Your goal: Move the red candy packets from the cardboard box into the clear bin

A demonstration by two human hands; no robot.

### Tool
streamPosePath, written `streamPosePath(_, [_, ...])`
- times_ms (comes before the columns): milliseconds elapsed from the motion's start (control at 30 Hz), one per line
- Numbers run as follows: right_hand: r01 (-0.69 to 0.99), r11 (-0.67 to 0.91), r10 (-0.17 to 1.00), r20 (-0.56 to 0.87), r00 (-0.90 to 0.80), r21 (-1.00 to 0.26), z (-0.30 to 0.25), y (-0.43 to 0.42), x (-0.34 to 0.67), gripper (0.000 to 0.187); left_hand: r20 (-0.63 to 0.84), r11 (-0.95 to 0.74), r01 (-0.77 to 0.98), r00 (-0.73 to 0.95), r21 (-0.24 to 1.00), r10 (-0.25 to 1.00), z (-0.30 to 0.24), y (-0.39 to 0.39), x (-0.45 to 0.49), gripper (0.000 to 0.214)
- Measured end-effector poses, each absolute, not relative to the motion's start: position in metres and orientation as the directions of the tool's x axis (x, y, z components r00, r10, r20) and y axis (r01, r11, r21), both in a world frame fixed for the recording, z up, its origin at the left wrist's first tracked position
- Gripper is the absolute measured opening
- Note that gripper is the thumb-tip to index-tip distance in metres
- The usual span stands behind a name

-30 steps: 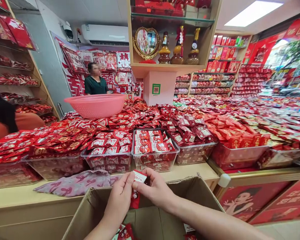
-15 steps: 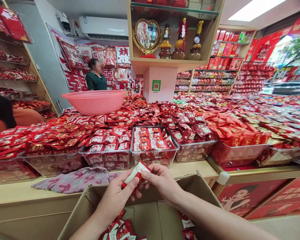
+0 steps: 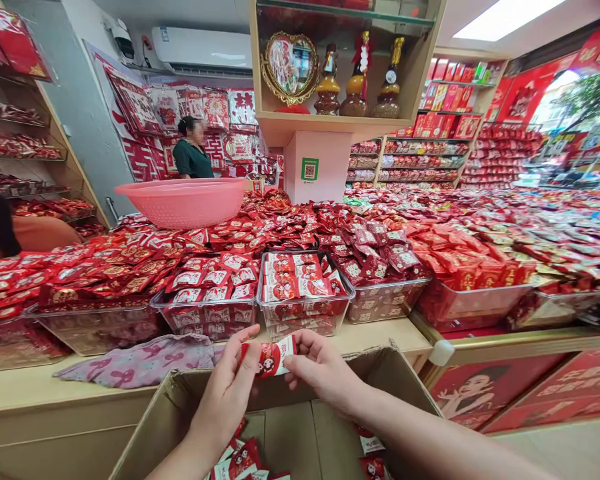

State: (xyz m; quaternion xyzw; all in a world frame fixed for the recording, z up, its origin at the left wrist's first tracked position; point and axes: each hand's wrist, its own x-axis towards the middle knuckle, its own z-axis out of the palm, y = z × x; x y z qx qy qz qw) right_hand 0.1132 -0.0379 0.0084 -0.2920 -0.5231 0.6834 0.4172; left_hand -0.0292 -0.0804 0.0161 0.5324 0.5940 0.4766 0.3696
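Both my hands hold one small red and white candy packet (image 3: pixel 274 357) flat between them, above an open cardboard box (image 3: pixel 300 440). My left hand (image 3: pixel 230 393) pinches its left end, my right hand (image 3: pixel 320 370) pinches its right end. More packets of the same kind (image 3: pixel 243 460) lie in the bottom of the box. Just beyond my hands, on the wooden counter, stands a clear plastic bin (image 3: pixel 304 313) stacked with matching packets.
Further clear bins (image 3: pixel 205 320) of red sweets line the counter (image 3: pixel 15 400). A patterned cloth (image 3: pixel 140 363) lies by the box. A pink basket (image 3: pixel 183 203) rests on the heaps. One person (image 3: pixel 193 153) stands behind; another's shoulder (image 3: pixel 35 233) shows at left.
The packet has been turned from hanging upright to lying level between my hands, its printed face toward me. My view has tipped down slightly, showing more of the box.
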Motion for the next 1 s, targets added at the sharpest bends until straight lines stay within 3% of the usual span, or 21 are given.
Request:
streamPosePath(200, [-0.215,-0.083,0.895,0.022,-0.446,-0.973,-0.001,-0.039,0.102,0.042,0.134,-0.094,0.256,-0.141,0.962,0.981,0.013,-0.08,-0.022,0.031])
streamPosePath(400, [-0.304,-0.017,0.918,0.105,-0.383,-0.952,-0.003,-0.042,0.102,0.044,0.081,-0.057,0.167,-0.139,0.984,0.987,0.015,-0.083,-0.021,0.03])
streamPosePath(667, [-0.323,0.0,0.96,0.09,-0.264,-0.946,-0.007,-0.031,0.104,0.042,0.061,-0.063,-0.012,-0.138,0.998,0.989,0.014,-0.077,-0.019,0.035])
streamPosePath(867, [-0.311,-0.059,0.934,0.058,-0.353,-0.949,-0.008,-0.033,0.106,0.039,-0.084,0.05,-0.182,-0.184,0.982,0.979,0.017,-0.075,-0.026,0.024])
streamPosePath(1000, [-0.275,-0.061,0.911,0.059,-0.408,-0.96,-0.004,-0.031,0.109,0.036,-0.076,0.044,-0.186,-0.169,0.982,0.983,0.019,-0.073,-0.03,0.026])
